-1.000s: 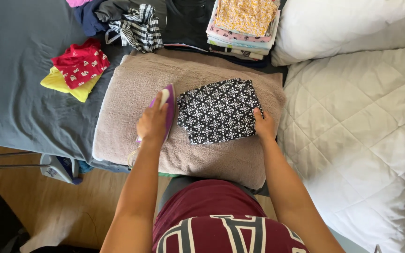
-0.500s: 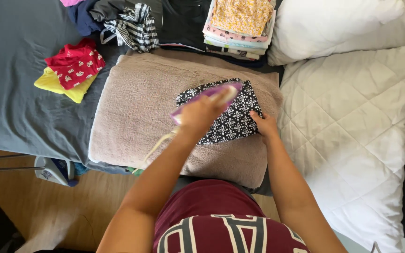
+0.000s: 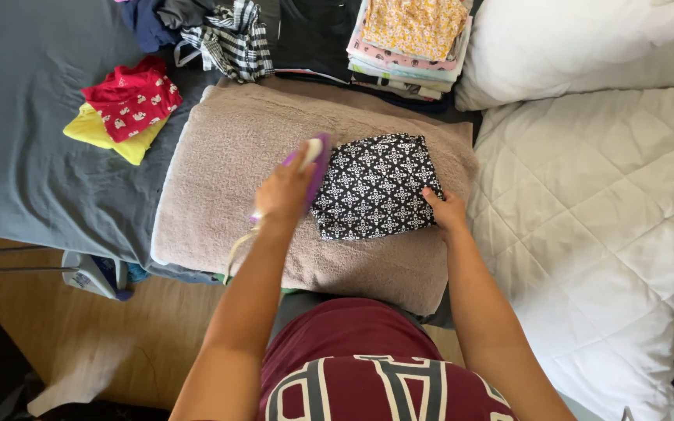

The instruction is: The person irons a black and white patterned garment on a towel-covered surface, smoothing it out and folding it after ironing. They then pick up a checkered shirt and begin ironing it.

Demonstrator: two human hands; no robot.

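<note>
Near edge: one beige towel (image 3: 228, 156) spread on the bed (image 3: 25, 156). Left hand (image 3: 284, 191), grip closed around one purple iron (image 3: 315, 164), at the left edge of one folded black-and-white patterned cloth (image 3: 376, 187); right hand (image 3: 448, 210), fingers flat, pins its right corner. Far: two bright garments (image 3: 126, 109) at left, one folded stack (image 3: 411, 35), one white pillow (image 3: 579, 39) at right.

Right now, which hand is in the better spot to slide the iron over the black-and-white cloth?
Probably the left hand. It already grips the purple iron at the left edge of the folded patterned cloth. The right hand is busy pressing on the cloth's lower right corner on the beige towel.
</note>
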